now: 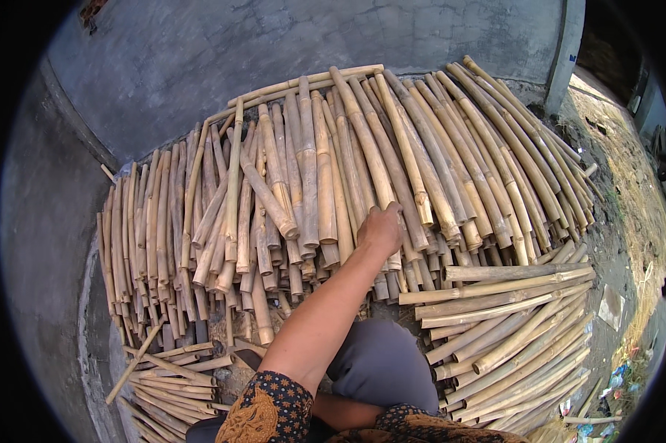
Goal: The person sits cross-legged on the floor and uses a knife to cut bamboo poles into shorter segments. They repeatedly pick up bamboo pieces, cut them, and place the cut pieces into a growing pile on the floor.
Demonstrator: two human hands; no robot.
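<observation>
My left hand (381, 230) reaches forward across the front of a large pile of cut bamboo poles. Its fingers are closed round the near end of one pale bamboo pole (362, 136), whose far end rests near the top of the pile against the wall. Other poles lie close on both sides of it, many with their hollow ends facing me. My right forearm (345, 410) crosses low beneath the left arm, in front of my bent knee; the right hand itself is hidden.
A grey wall (311, 37) stands behind the pile, and another rises at the left. Shorter bamboo poles (525, 347) are stacked crosswise at the right. Thin bamboo pieces (174, 387) lie at the lower left. Litter (615, 376) and straw cover the ground at far right.
</observation>
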